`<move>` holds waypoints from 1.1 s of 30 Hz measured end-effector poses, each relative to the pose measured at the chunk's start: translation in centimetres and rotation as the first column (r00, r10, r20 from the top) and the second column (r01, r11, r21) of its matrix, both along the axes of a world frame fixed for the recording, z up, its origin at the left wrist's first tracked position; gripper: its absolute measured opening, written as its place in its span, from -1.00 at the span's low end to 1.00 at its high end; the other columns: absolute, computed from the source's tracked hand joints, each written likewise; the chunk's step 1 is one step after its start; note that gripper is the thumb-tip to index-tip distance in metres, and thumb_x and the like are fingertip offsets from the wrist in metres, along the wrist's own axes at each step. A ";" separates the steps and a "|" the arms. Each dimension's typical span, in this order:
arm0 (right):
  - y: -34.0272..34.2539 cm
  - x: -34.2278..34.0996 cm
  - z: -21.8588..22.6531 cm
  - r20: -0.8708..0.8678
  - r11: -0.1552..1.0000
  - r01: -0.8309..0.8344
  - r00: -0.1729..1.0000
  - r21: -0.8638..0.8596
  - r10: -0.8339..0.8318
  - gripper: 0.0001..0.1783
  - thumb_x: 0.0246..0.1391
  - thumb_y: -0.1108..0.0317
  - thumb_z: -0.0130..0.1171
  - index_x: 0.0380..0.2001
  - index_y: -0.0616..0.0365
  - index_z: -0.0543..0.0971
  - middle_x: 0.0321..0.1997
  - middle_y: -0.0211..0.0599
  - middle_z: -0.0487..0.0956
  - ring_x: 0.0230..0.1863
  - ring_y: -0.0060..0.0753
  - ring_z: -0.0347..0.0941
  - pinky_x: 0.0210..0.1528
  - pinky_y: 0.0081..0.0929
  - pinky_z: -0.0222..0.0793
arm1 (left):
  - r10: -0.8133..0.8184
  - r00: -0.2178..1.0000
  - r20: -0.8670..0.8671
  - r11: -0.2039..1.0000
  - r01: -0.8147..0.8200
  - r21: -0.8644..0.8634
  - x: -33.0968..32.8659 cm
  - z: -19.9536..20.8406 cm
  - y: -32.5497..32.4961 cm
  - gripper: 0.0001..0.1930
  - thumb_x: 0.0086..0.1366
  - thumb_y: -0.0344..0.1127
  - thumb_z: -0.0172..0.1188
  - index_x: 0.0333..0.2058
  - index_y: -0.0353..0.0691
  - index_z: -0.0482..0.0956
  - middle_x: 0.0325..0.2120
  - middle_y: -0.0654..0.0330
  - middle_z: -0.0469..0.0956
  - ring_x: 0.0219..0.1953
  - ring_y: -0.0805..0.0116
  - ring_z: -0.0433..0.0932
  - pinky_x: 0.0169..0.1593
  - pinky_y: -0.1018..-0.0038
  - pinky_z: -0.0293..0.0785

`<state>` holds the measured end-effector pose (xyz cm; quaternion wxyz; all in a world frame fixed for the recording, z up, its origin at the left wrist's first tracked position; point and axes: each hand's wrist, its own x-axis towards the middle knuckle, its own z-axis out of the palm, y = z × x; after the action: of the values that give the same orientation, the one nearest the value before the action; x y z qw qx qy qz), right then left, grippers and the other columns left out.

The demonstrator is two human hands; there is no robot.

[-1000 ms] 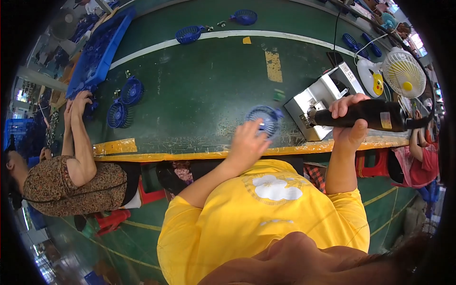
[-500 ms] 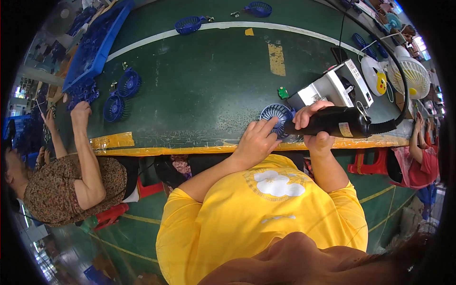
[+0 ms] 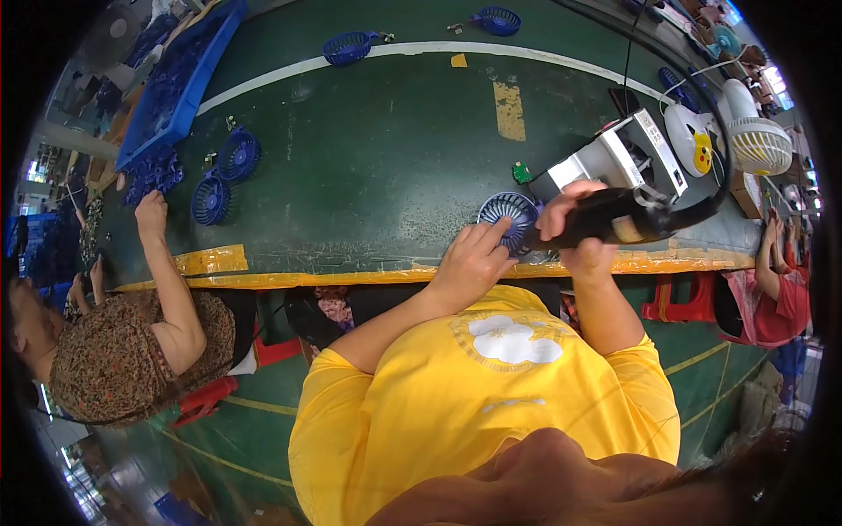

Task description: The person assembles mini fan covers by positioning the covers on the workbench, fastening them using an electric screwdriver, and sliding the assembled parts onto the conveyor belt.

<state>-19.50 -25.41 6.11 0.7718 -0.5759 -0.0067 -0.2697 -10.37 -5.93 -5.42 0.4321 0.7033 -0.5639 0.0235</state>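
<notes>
Just in front of me, by the table's near edge, lies a round blue slatted fan housing [image 3: 506,210]. My left hand [image 3: 472,267] is closed on its near side, fingers resting over the rim. A black electric screwdriver [image 3: 605,219] lies almost level in my right hand [image 3: 574,230], which is wrapped round its body. The screwdriver's front end meets the right side of the housing; its tip is hidden there. A thick black cable runs off its rear. Beyond the housing sits a small green circuit board [image 3: 522,173].
A white-grey boxy device [image 3: 605,162] stands right of the housing. Behind it are a white fan [image 3: 756,140] and cables. Two blue housings [image 3: 224,180] lie left, near a blue tray [image 3: 180,88] and a co-worker's hand [image 3: 151,210]. More housings [image 3: 348,47] lie beyond the white line.
The screwdriver's rear end has swung left and slightly up, its cable with it. My left hand stays put. A far blue housing has shifted right, and the left co-worker's arms have moved.
</notes>
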 end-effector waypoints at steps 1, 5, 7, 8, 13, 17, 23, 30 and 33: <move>-0.9 -0.1 1.2 0.037 0.999 0.031 0.999 0.007 -0.032 0.07 0.17 -0.24 0.75 0.41 0.31 0.49 -0.26 -0.25 0.69 -0.23 -0.29 0.69 -0.07 -0.25 0.66 | -0.004 1.000 0.009 1.000 0.004 0.000 0.2 0.1 -0.1 -0.73 0.25 -0.29 0.65 -0.25 -0.31 0.75 0.30 -0.10 0.69 0.14 -0.08 0.67 0.21 0.03 0.59; -5.3 -2.3 5.4 0.151 0.974 0.220 0.966 -0.061 -0.209 0.01 0.19 -0.42 0.65 0.33 0.14 0.50 -0.26 -0.32 0.63 -0.27 -0.32 0.62 -0.06 -0.23 0.60 | 0.013 0.999 0.043 1.000 -0.013 0.006 -0.3 0.1 -0.3 -0.75 0.30 -0.29 0.63 -0.23 -0.29 0.75 0.24 -0.09 0.69 0.12 -0.08 0.67 0.19 0.04 0.58; -5.3 -2.3 7.4 0.214 0.923 0.364 0.919 -0.128 -0.332 -0.02 0.21 -0.41 0.64 0.33 0.12 0.51 -0.24 -0.33 0.62 -0.26 -0.33 0.59 -0.02 -0.23 0.57 | 0.008 0.999 0.042 1.000 -0.008 -0.005 -0.8 0.0 -0.6 -0.76 0.31 -0.30 0.63 -0.22 -0.28 0.75 0.22 -0.08 0.69 0.12 -0.08 0.66 0.18 0.04 0.58; -5.5 -2.3 7.6 0.220 0.911 0.392 0.907 -0.127 -0.359 -0.07 0.22 -0.37 0.65 0.29 0.11 0.52 -0.22 -0.32 0.60 -0.25 -0.31 0.59 0.02 -0.21 0.57 | 0.006 0.999 0.039 1.000 -0.006 -0.014 -1.0 0.0 -0.7 -0.77 0.32 -0.30 0.62 -0.22 -0.27 0.75 0.20 -0.07 0.68 0.12 -0.08 0.66 0.17 0.04 0.58; -5.8 -2.5 6.6 0.116 0.934 0.337 0.939 -0.117 -0.324 -0.10 0.20 -0.41 0.65 0.22 0.06 0.52 -0.24 -0.35 0.60 -0.24 -0.31 0.57 0.02 -0.20 0.54 | -0.048 0.998 0.029 0.999 0.048 -0.014 -1.6 0.0 -0.8 -0.78 0.33 -0.33 0.60 -0.18 -0.28 0.77 0.19 -0.05 0.69 0.11 -0.05 0.67 0.15 0.06 0.58; -3.5 -0.9 5.1 0.164 0.979 0.201 0.965 0.031 -0.204 -0.07 0.17 -0.31 0.72 0.25 0.14 0.52 -0.25 -0.30 0.63 -0.24 -0.29 0.61 -0.04 -0.22 0.59 | -0.051 0.997 0.050 0.998 0.054 -0.044 -1.5 -0.3 -0.5 -0.77 0.32 -0.33 0.60 -0.17 -0.30 0.77 0.21 -0.06 0.71 0.09 -0.03 0.68 0.14 0.07 0.59; 0.5 2.0 2.1 0.107 1.000 0.029 0.994 0.003 -0.030 -0.04 0.10 -0.14 0.82 0.30 0.24 0.54 -0.23 -0.22 0.70 -0.20 -0.27 0.68 -0.02 -0.22 0.66 | -0.047 0.997 0.064 0.998 0.050 -0.035 -0.9 -0.4 0.4 -0.78 0.30 -0.32 0.60 -0.20 -0.29 0.77 0.18 -0.06 0.73 0.06 -0.01 0.70 0.11 0.08 0.61; 1.9 4.1 0.4 -0.010 0.997 -0.070 0.997 0.031 0.071 -0.20 0.11 0.12 0.85 0.21 0.27 0.57 -0.23 -0.24 0.69 -0.17 -0.38 0.64 -0.09 -0.39 0.59 | -0.038 0.996 0.077 0.999 0.040 -0.023 0.0 -0.5 1.7 -0.78 0.28 -0.31 0.61 -0.24 -0.28 0.77 0.16 -0.05 0.75 0.03 0.01 0.71 0.07 0.10 0.62; 1.5 4.8 -0.8 -0.046 0.995 -0.103 0.994 0.013 0.103 -0.28 0.10 0.18 0.84 0.11 0.27 0.57 -0.26 -0.24 0.68 -0.21 -0.40 0.62 -0.14 -0.41 0.55 | -0.044 0.996 0.083 0.999 0.045 -0.015 0.4 -0.5 1.6 -0.78 0.27 -0.31 0.61 -0.26 -0.28 0.76 0.15 -0.05 0.76 0.01 0.01 0.72 0.05 0.10 0.63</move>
<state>-14.68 -23.91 5.34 0.7876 -0.5768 -0.0168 -0.2160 -9.97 -4.33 -5.89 0.4147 0.6854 -0.5966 0.0475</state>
